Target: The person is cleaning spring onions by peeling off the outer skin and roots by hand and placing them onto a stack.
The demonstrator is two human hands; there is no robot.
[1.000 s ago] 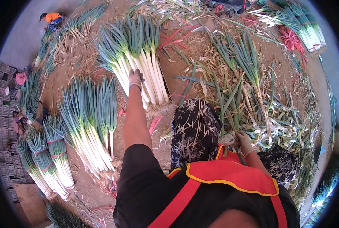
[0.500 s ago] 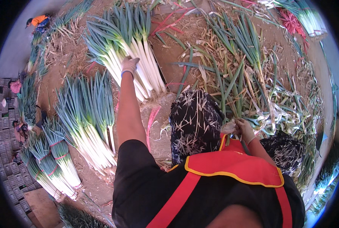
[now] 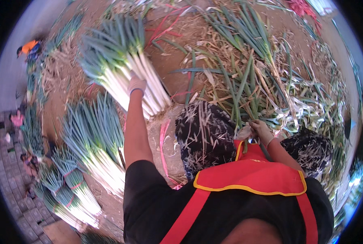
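Note:
My left hand [image 3: 136, 84], in a pale glove, lies on the white stalks of a large pile of long green onions [image 3: 151, 83], fingers stretched along them. The leaves point away from me and the roots toward me. By my lap, my gloved right hand [image 3: 263, 131] is closed, its fingers bent together beside a pale, crumpled scrap [image 3: 243, 133]. What those fingers pinch is too small to make out. Green leaves [image 3: 252, 110] lie just beyond this hand. A second pile of green onions [image 3: 94, 138] rests left of my left forearm.
Bundles of green onions tied with red bands [image 3: 73, 187] lie at lower left. Loose leaves and dry peelings [image 3: 303, 101] cover the ground at right. Red strips [image 3: 164, 142] lie near my knee. A person in orange [image 3: 29, 48] is far left, with other people below.
My view has shifted, so the piles at left sit lower in it. My left hand stays on the green onions, its fingers pointing farther ahead. The right hand remains by my lap.

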